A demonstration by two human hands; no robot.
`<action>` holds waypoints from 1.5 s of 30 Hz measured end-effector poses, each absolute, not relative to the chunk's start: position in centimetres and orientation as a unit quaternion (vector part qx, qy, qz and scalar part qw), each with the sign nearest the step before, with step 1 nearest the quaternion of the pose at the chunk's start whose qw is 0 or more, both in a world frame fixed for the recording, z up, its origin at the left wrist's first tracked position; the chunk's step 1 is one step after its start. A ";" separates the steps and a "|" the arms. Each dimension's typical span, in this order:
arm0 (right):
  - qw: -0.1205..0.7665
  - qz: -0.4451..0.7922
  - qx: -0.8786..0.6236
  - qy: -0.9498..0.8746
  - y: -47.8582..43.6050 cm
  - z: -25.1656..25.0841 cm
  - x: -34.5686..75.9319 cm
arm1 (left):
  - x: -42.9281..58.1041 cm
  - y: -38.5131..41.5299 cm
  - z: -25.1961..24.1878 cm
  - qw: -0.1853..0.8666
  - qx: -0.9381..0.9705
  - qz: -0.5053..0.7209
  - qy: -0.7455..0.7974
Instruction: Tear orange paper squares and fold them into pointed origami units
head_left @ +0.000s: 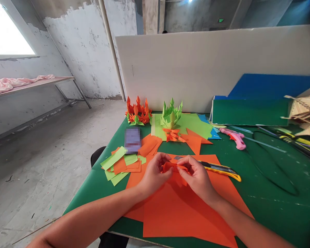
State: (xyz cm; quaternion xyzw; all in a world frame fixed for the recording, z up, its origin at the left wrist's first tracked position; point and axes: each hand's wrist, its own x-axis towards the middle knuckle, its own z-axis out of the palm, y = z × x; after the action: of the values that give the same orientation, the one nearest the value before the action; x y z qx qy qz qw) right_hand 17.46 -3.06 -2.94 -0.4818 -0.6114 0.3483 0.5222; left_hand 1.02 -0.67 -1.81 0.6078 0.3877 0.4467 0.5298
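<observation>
Between my two hands is a small folded piece of orange paper (174, 167), held above large orange sheets (170, 213). My left hand (157, 171) pinches its left end between thumb and fingers. At the right end, my right hand (195, 174) grips it the same way. Just beyond my right hand lies a yellow and black utility knife (222, 169), partly hidden behind the fingers. Small green and orange paper rectangles (120, 164) are heaped to the left of my hands.
Behind the hands stand an orange paper crown (138, 112) and a green one (171, 115), with folded orange pieces (171, 134) in front. A pink glue gun (234, 137) with a trailing cord lies right. A white board (209, 65) rises along the table's back.
</observation>
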 end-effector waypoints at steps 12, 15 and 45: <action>0.490 0.361 -0.451 -0.652 -3.0 -2.5 18.3 | 0.7 -0.1 -1.6 0.582 0.561 0.453 0.375; 0.482 0.360 -0.456 -0.655 -3.0 -2.5 18.4 | 0.7 0.0 -1.7 0.579 0.560 0.455 0.380; 0.528 0.340 -0.475 -0.617 -3.0 -2.5 17.8 | 1.1 -0.7 -2.0 0.528 0.604 0.475 0.360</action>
State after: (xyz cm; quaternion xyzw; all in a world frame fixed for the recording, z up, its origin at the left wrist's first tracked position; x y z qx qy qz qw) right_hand 17.76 -3.01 -2.50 -0.4748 -0.6168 0.3404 0.5275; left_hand 1.14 -0.70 -2.02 0.6042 0.3604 0.4751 0.5284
